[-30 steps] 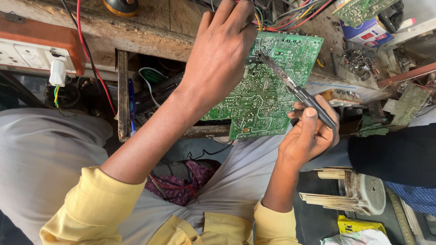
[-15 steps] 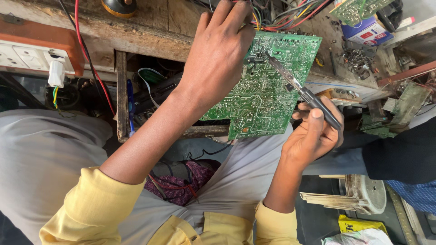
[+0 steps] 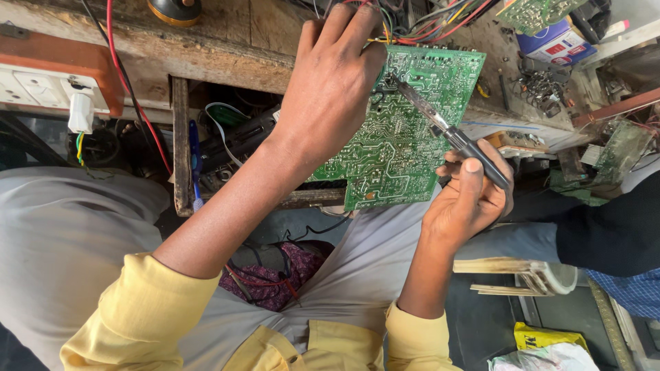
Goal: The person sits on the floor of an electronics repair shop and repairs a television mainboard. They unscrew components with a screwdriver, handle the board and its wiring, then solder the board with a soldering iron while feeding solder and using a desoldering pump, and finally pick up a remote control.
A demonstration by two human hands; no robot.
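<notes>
Yellow sleeves frame the view, and both your arms meet over the bench edge. Starting at the left, a white switch-and-socket panel [image 3: 41, 93] on an orange backing is fixed to the wooden workbench [image 3: 206, 51], with a red wire [image 3: 134, 103] hanging down past it; none of that is involved.

Your left hand [image 3: 330, 89] comes next. It is closed over the upper left corner of the green circuit board [image 3: 405, 137], fingers curled over the top edge among the coloured wires [image 3: 440, 20], holding the board tilted with its solder side towards you. The lower part of the board leans against the bench edge above your lap.

Your right hand [image 3: 467, 199] grips the dark handle of a soldering iron [image 3: 447, 130], thumb laid along the shaft. The metal tip reaches up and left to a joint near the top left of the board, just beside your left fingers.

My judgement is that you are working a single solder joint. What follows calls for a steady board and a light, accurate tip, kept clear of your left fingertips and the neighbouring pads.

That board shows dense silver tracks and solder points on green laminate, with no damage I can make out from here. At the far right, another person's dark sleeve [image 3: 612, 227] rests apart from your work.
</notes>
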